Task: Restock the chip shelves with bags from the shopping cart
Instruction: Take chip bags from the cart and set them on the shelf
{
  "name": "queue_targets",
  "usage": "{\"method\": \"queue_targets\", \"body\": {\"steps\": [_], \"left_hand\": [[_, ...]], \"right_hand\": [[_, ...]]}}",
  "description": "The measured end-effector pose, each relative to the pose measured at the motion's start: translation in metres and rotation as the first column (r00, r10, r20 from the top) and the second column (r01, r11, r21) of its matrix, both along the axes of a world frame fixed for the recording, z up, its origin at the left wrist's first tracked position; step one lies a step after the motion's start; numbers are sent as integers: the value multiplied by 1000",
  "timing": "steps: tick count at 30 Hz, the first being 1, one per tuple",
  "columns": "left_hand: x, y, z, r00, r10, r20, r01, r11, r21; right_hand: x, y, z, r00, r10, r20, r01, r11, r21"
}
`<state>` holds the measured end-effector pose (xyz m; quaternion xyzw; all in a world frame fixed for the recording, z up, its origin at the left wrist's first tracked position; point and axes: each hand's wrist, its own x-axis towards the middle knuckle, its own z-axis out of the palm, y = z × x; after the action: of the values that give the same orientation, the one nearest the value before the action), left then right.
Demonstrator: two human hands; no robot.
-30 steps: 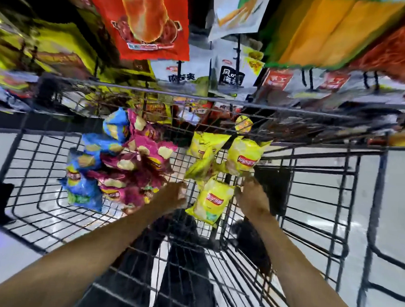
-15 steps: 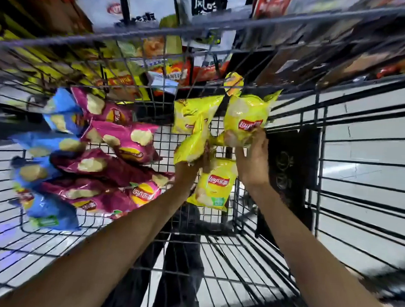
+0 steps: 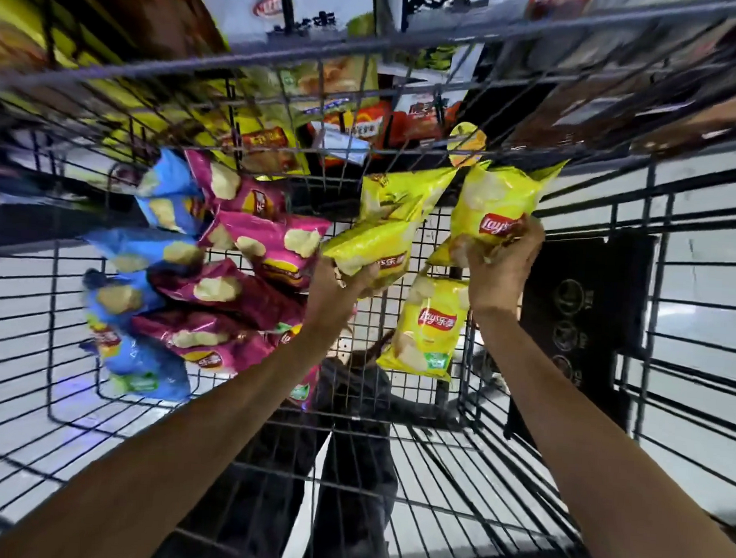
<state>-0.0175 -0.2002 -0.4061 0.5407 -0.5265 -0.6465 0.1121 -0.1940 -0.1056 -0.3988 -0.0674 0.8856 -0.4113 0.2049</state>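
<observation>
Two hands reach into the wire shopping cart (image 3: 413, 38), the left hand (image 3: 345, 277) gripping yellow chip bags (image 3: 381, 241) and the right hand (image 3: 503, 260) clutching another yellow bag (image 3: 496, 204), beside one loose yellow bag (image 3: 429, 329), magenta bags (image 3: 247, 268) and blue bags (image 3: 138, 309).

We read a red "Lay's" logo on the yellow bag (image 3: 495, 208) in the right hand (image 3: 501, 264), and "Lay's" again, with Chinese characters beside it, on the yellow bag lying in the cart (image 3: 430, 324). Up on the shelf, the white packet (image 3: 312, 7) shows bold Chinese characters, too blurred for us to make out.
</observation>
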Motion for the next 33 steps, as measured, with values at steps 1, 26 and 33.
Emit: {"method": "queue_targets", "body": {"steps": [1,26,33], "left_hand": [[0,-2,2,1000,-8,-3,8,1000,-2],[15,14,50,999,23,49,-21,998,-56],[25,20,122,991,31,129,-18,995,-95]], "right_hand": [[1,-4,-4,998,-61,-1,61,997,-37],[20,-5,23,976,164,143,-160,986,-44],[45,22,102,977,25,211,6,990,-144]]}}
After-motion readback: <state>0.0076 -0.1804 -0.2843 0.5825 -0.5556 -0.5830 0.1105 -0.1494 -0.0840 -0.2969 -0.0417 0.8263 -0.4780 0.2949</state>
